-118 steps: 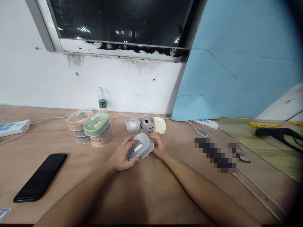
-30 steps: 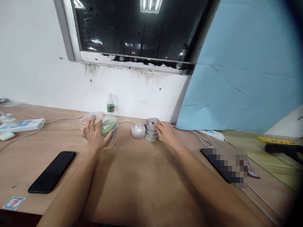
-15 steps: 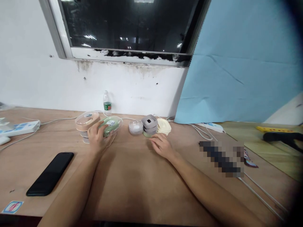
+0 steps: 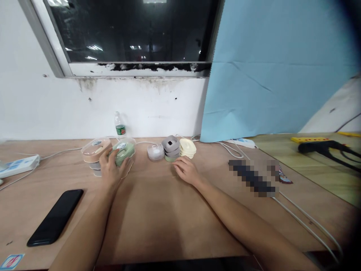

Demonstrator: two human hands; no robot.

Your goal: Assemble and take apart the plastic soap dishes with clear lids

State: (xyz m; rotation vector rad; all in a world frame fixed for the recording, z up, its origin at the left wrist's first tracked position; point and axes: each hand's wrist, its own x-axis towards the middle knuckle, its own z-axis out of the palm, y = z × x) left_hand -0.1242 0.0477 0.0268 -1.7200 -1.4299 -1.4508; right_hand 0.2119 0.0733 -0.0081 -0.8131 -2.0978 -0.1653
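Observation:
My left hand (image 4: 110,167) is closed around the side of a green oval container (image 4: 126,151) with a clear lid and a round label. That container sits at the top of a stack, and my palm hides part of what is under it. Just left of it stands a stack topped by a peach container (image 4: 96,147), with grey ones below. My right hand (image 4: 186,171) rests loosely on the table, fingers slightly bent and apart, holding nothing visible. Its fingertips are close to a stack of small grey bowls (image 4: 171,145) with a green one (image 4: 169,158) at the bottom; contact is unclear.
Clear small containers (image 4: 155,152) and cream bowls (image 4: 188,146) flank the grey stack. Behind stands a plastic bottle (image 4: 120,126). A black phone (image 4: 56,218) lies front left. Power strips (image 4: 21,166) and cables sit at the sides; a blurred dark object (image 4: 251,177) lies right.
The camera view has turned slightly right, so everything sits further left in the picture. Both hands keep about the same places relative to the containers.

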